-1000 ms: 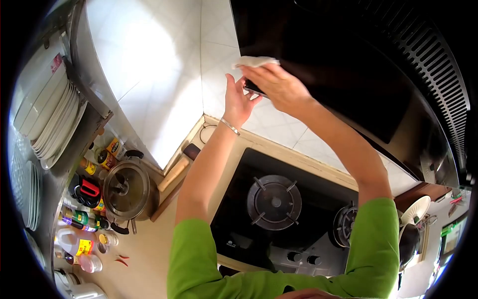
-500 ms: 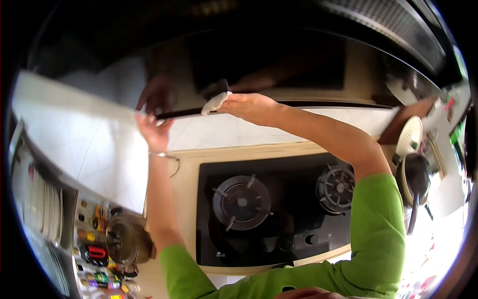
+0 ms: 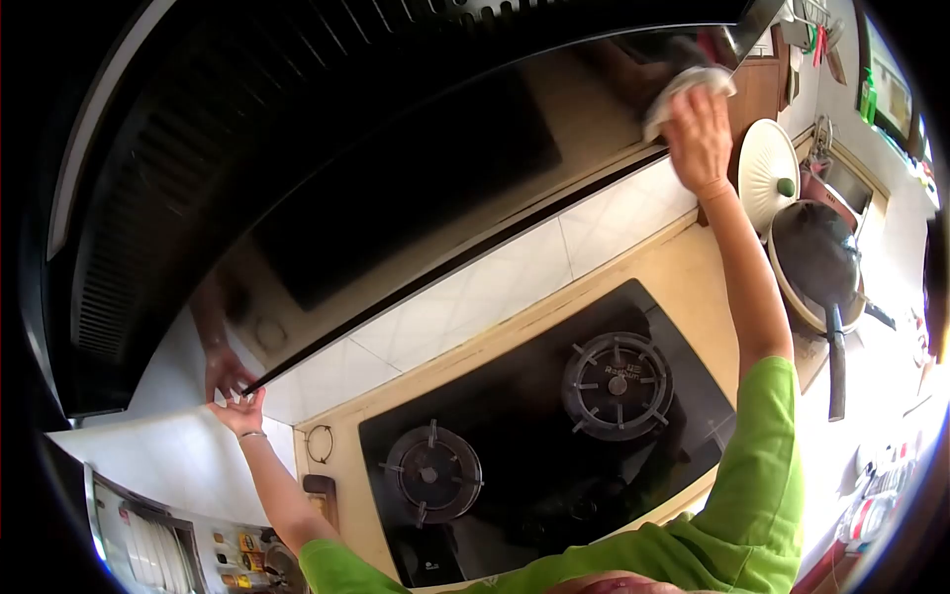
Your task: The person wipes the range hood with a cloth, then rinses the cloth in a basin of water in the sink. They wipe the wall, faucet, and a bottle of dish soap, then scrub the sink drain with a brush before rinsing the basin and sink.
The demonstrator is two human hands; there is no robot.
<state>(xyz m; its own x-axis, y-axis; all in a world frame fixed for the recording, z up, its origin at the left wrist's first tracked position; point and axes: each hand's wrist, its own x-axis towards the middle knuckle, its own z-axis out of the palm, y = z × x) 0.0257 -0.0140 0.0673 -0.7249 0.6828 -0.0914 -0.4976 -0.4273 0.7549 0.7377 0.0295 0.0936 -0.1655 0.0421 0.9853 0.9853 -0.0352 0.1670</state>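
My right hand [image 3: 701,144] presses a whitish cloth [image 3: 688,97] against the glossy black range hood [image 3: 416,208], near the right end of its lower edge. The fingers lie over the cloth, which is bunched around them. At the opposite end, my left hand [image 3: 237,412] is raised to the hood's lower left corner, its fingers apart and seemingly touching the edge. No object shows in that hand. Reflections of both arms appear in the dark panel.
Below the hood lies a black gas stove [image 3: 524,445] with two burners. A dark wok [image 3: 816,252] and a cream ribbed lid [image 3: 768,178] stand at right. Several white plates [image 3: 153,549] sit in a rack at lower left. A thin wire loop [image 3: 319,445] lies on the counter.
My right hand has moved far right along the hood with the cloth. My left hand now sits at the hood's left corner. The camera view has turned and shifted.
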